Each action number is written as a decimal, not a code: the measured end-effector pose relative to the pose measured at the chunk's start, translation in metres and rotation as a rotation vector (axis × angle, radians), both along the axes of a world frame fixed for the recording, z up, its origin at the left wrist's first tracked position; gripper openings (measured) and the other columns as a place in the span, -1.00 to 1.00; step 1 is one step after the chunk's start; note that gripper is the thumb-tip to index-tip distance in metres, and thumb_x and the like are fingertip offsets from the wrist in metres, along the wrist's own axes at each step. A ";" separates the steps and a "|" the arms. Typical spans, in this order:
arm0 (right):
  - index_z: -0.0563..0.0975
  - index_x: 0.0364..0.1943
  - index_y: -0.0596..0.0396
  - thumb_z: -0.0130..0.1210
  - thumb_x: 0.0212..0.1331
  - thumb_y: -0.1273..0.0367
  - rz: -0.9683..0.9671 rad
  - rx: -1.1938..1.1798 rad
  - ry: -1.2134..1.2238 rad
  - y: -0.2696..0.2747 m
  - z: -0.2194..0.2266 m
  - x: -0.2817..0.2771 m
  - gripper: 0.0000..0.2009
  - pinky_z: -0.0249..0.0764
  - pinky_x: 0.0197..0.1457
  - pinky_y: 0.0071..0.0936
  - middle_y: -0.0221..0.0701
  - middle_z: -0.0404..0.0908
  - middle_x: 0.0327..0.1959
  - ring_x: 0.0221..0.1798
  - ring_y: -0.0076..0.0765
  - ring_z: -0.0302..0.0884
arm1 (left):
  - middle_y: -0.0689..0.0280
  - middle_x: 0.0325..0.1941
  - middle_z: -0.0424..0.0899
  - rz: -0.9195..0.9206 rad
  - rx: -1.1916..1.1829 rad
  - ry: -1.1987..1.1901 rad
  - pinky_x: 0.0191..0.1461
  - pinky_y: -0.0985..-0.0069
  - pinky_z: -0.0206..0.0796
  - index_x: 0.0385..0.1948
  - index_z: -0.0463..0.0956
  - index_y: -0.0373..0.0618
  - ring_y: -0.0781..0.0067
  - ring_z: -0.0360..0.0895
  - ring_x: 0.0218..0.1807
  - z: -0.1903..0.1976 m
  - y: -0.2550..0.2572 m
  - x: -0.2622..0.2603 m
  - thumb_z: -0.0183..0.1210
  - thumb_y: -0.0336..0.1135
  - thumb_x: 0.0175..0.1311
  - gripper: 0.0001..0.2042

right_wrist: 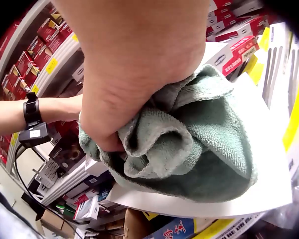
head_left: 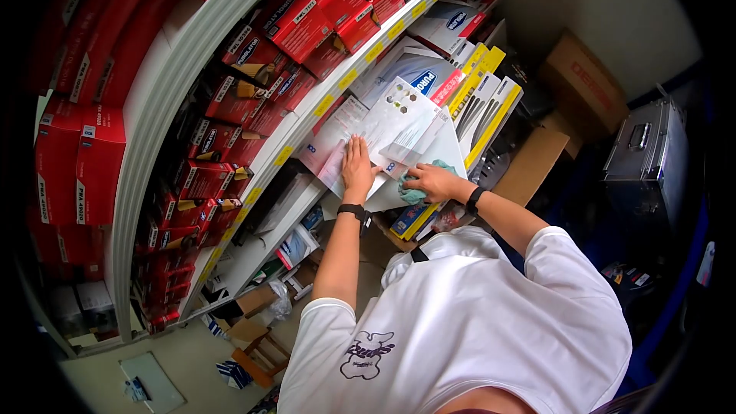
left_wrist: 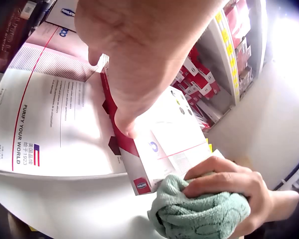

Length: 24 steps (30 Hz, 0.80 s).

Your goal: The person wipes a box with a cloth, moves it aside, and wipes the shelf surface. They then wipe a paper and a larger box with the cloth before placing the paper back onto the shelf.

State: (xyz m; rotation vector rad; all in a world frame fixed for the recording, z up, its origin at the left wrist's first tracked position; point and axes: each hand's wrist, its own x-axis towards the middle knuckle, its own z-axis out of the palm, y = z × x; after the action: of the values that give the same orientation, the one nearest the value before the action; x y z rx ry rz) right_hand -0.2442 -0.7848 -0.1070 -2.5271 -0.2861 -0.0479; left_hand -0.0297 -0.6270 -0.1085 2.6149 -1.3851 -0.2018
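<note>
My left hand lies palm down with its fingers stretched out on white-and-red printed filter boxes. In the left wrist view one flat box reads "PURIFY YOUR WORLD", and my thumb touches the edge of a second box beside it. A crumpled green cloth is bunched in my right hand, fingers curled over it. The cloth sits close over the bare white shelf board, near the front edge of the boxes. Part of the cloth is hidden under my palm in the right wrist view.
Red filter boxes fill the shelf above, behind a rail with yellow labels. Long yellow-and-white boxes stand to the right. Beyond them are an open cardboard box and a silver metal case.
</note>
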 end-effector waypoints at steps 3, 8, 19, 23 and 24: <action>0.55 0.08 -0.08 0.33 -0.22 0.45 -0.096 -0.036 0.054 -0.009 0.002 -0.008 -0.42 0.50 0.10 -0.15 -0.27 0.49 0.01 0.02 0.02 0.48 | 0.02 0.61 0.11 -0.012 -0.025 0.050 0.55 0.20 0.07 0.45 0.16 -0.27 0.08 0.05 0.62 0.003 0.002 0.004 0.52 -0.12 -0.02 -0.03; 0.54 0.12 -0.06 0.34 -0.22 0.47 -0.202 -0.061 0.039 -0.028 -0.010 -0.009 -0.38 0.50 0.14 -0.14 -0.24 0.51 0.01 0.06 0.02 0.48 | -0.03 0.61 0.09 -0.019 0.001 0.083 0.58 0.25 0.07 0.46 0.15 -0.30 0.03 0.04 0.62 0.012 -0.001 0.002 0.52 -0.11 -0.03 -0.01; 0.59 0.04 -0.02 0.27 -0.17 0.44 -0.586 -0.169 0.209 -0.078 -0.026 -0.022 -0.49 0.58 0.03 -0.06 -0.14 0.56 -0.12 0.01 0.13 0.55 | 0.10 0.64 0.07 0.018 0.053 0.037 0.58 0.11 0.00 0.49 0.11 -0.19 0.15 0.01 0.64 0.022 -0.002 -0.007 0.53 -0.13 -0.04 0.01; 0.59 0.07 -0.08 0.27 -0.16 0.43 -0.311 -0.131 0.263 -0.046 -0.017 -0.014 -0.47 0.59 0.03 -0.10 -0.18 0.57 -0.13 0.00 0.10 0.56 | 0.11 0.62 0.10 -0.018 0.040 -0.042 0.60 0.11 -0.02 0.45 0.17 -0.21 0.18 0.02 0.63 0.014 -0.007 -0.002 0.50 -0.10 0.00 -0.05; 0.59 0.10 -0.11 0.27 -0.16 0.42 -0.293 -0.112 0.266 -0.042 -0.015 -0.011 -0.44 0.60 0.03 -0.12 -0.20 0.57 -0.12 -0.01 0.09 0.57 | 0.09 0.62 0.10 -0.033 0.014 -0.054 0.60 0.12 -0.01 0.43 0.18 -0.24 0.16 0.03 0.63 0.012 -0.010 -0.001 0.49 -0.11 0.02 -0.08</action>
State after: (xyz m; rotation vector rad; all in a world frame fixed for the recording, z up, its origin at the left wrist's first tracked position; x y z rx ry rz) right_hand -0.2556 -0.8265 -0.1219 -2.6278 0.1934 0.1935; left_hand -0.0309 -0.6369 -0.0962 2.6289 -1.4495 -0.1468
